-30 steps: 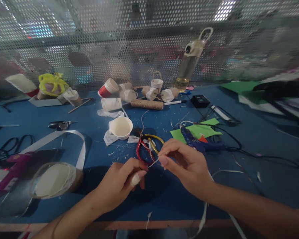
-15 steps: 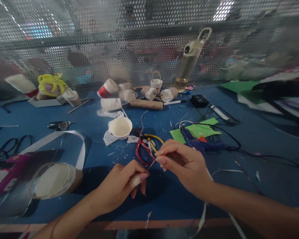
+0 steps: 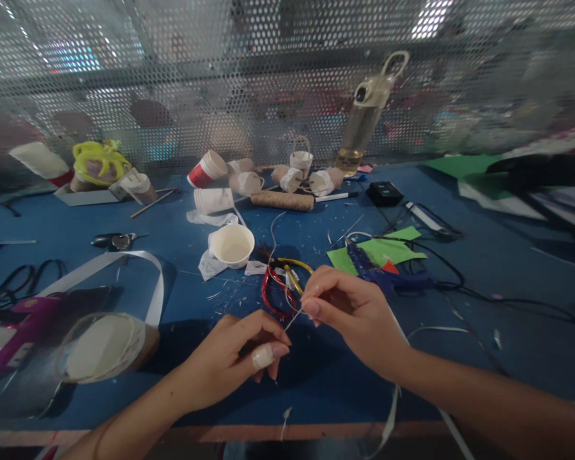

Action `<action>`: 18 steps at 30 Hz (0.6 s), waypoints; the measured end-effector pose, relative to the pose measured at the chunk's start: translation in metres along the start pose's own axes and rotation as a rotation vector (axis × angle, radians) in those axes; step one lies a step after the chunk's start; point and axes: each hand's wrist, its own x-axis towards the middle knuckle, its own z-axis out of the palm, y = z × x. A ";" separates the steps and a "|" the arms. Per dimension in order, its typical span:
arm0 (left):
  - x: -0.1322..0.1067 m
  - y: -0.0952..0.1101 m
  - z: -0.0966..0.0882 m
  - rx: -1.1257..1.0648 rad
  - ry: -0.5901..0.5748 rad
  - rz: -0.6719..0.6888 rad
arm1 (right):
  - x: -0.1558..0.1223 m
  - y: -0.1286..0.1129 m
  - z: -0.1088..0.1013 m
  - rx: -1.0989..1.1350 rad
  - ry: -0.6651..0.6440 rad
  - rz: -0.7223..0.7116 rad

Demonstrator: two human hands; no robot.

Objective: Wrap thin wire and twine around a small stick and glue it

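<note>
A thin length of twine (image 3: 293, 319) runs between my two hands. My right hand (image 3: 347, 316) pinches it between thumb and index fingertips. My left hand (image 3: 242, 354) holds its lower end at the index finger and thumb, the thumb wearing a pale wrap. More of the twine curves back from my right hand toward the brown twine spool (image 3: 282, 201). Just beyond my hands lie pliers (image 3: 267, 297) with one red and one yellow handle; their jaws are partly hidden by the string. A white paper cup (image 3: 233, 245) stands to the left of them.
Small twine-wrapped cups (image 3: 326, 181) and a bottle (image 3: 364, 121) stand by the mesh partition. At right, a blue glue gun (image 3: 388, 276) with its cord lies on green paper (image 3: 345, 259). Left are a magenta glue gun (image 3: 23, 326) and a large round container (image 3: 108, 345).
My left thumb has shifted slightly down and away from the index fingertip. My right hand has barely moved, and the twine still spans both hands.
</note>
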 end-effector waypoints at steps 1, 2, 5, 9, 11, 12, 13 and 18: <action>0.001 0.001 0.000 0.005 0.012 -0.004 | 0.000 0.000 0.000 -0.012 0.007 0.005; 0.001 0.001 0.000 0.010 0.023 -0.006 | 0.000 0.000 0.000 -0.024 0.011 0.013; 0.002 0.002 0.000 0.022 0.040 -0.016 | 0.000 0.000 -0.001 -0.046 0.018 0.034; 0.001 0.000 0.000 0.000 0.044 -0.011 | 0.000 0.000 -0.001 -0.044 0.019 0.022; 0.001 -0.001 0.000 -0.021 0.039 -0.007 | -0.001 0.000 -0.001 -0.042 0.017 0.009; 0.001 -0.002 0.000 -0.030 0.033 -0.006 | -0.001 0.000 -0.001 -0.039 0.018 0.005; 0.001 -0.002 0.000 -0.039 0.028 -0.003 | -0.001 0.000 -0.001 -0.036 0.021 0.005; 0.002 0.000 -0.001 -0.042 0.015 0.019 | -0.001 0.000 0.001 -0.019 0.053 0.047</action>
